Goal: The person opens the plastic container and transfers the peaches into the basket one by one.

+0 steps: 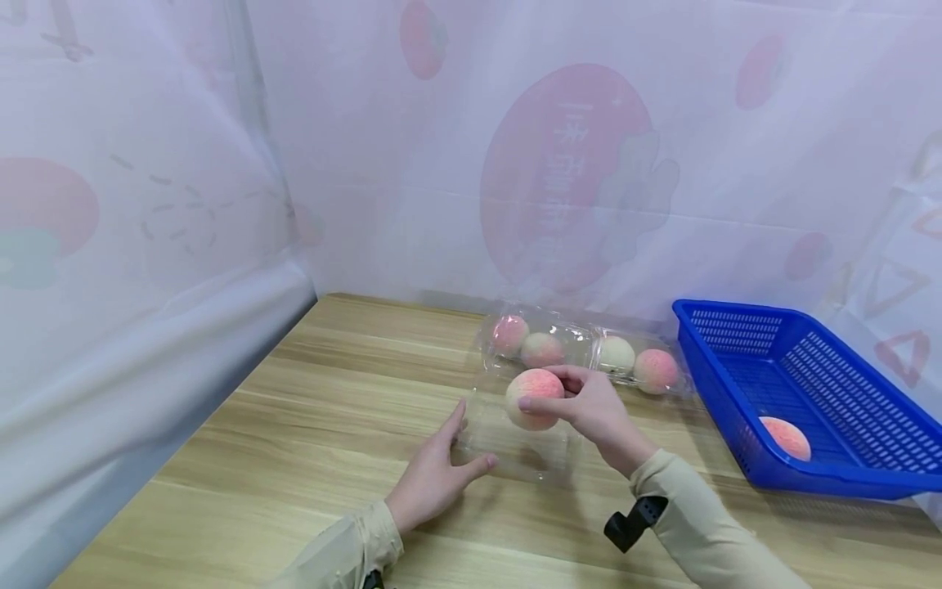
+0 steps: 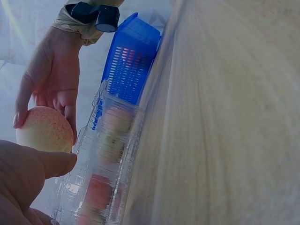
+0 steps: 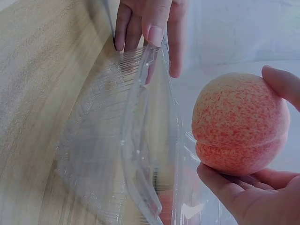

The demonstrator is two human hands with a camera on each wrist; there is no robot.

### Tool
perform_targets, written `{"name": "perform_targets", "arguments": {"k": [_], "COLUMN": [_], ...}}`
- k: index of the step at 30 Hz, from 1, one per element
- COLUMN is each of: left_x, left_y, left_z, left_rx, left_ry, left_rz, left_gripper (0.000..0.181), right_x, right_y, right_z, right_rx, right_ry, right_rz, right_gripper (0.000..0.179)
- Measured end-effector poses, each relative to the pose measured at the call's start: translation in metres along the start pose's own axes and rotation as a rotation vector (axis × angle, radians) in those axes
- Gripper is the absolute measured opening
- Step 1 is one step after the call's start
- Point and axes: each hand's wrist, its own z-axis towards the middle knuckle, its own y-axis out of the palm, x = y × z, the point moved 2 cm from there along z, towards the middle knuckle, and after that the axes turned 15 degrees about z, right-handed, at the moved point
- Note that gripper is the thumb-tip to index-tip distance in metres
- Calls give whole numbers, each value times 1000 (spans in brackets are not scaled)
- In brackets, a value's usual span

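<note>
Plainly, held peach (image 1: pixel 524 401), head view: pinched between thumb and fingers of the right hand (image 1: pixel 602 415), above a clear tray (image 1: pixel 515 460) on the wooden table (image 1: pixel 294 401).
Left hand (image 1: pixel 432 481): thumb and fingers spread apart at the tray's left edge.
Behind the tray: 4 peaches (image 1: pixel 542 350) in clear packaging (image 1: pixel 577 337).
Blue basket (image 1: pixel 717 409): at the right, 1 peach (image 1: pixel 787 439) inside.
Peach, left wrist view: in the right hand, its lower edge overlapped by the left thumb.
Tray rim, right wrist view: left thumb at the rim, fingers extended; held peach apart from it.
</note>
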Motion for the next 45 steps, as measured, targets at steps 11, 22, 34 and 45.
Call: {"name": "perform_targets", "arguments": {"k": [11,22,34,45], "left_x": [0,-1,-1,1], "left_y": [1,2,0,0], "left_z": [1,0,-1,-1], "left_rx": [-18,-10,-23,-37], "left_ry": [-14,-11,-18,-6], "left_rz": [-20,-10,-22,-44], "left_gripper": [83,82,83,82], "right_x": [0,-10,-28,-33], "right_y": [-12,-30,-62,-92], "right_z": [-6,-18,-36,-54], "right_rx": [18,62,89,191], "right_ry": [18,-2,-60,-81], "right_rz": [25,39,49,28], "right_gripper": [57,66,59,72]}}
